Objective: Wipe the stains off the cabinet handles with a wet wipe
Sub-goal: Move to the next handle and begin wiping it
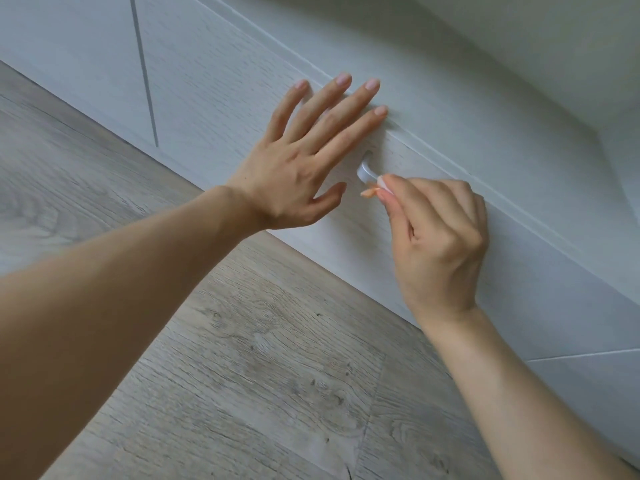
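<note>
Left hand (298, 161) lies flat, fingers straight and spread, on the cabinet front (214, 98) at frame centre. Right hand (440, 233) pinches a small folded wet wipe (379, 188) against the handle (366, 169), just right of centre. Handle's long axis runs upper left to lower right. Advice: rub along that axis, keep the panel braced.

No text, label, brand, number or sign can be read anywhere in the view; nothing legible is found on any surface that is shown.
</note>
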